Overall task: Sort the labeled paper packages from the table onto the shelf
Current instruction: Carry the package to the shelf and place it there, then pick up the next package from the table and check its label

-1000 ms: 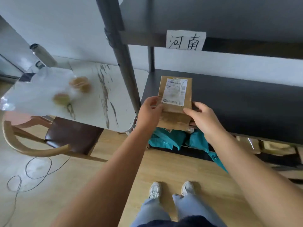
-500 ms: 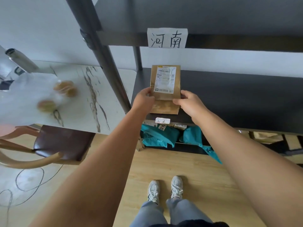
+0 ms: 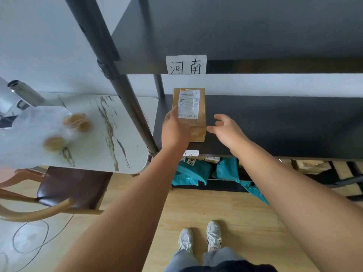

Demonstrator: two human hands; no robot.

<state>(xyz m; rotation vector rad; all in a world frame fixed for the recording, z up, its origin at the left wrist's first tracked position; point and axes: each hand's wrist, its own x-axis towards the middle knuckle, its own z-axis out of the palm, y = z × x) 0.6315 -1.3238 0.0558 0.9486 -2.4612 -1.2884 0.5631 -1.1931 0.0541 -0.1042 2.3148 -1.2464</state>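
A white marble-patterned desk [image 3: 117,130] is seen at the left, with a blurred white plastic bag [image 3: 33,134] lying on it. On the dark shelf board [image 3: 275,124], at its left end, a brown paper package with a white printed label [image 3: 189,112] lies flat. The left hand [image 3: 174,130] is laid against the package's left side, its grip loose. The right hand [image 3: 225,128] is held just beside the package's right edge, fingers spread, nothing grasped. Teal plastic mailers [image 3: 196,171] are seen on the lower shelf.
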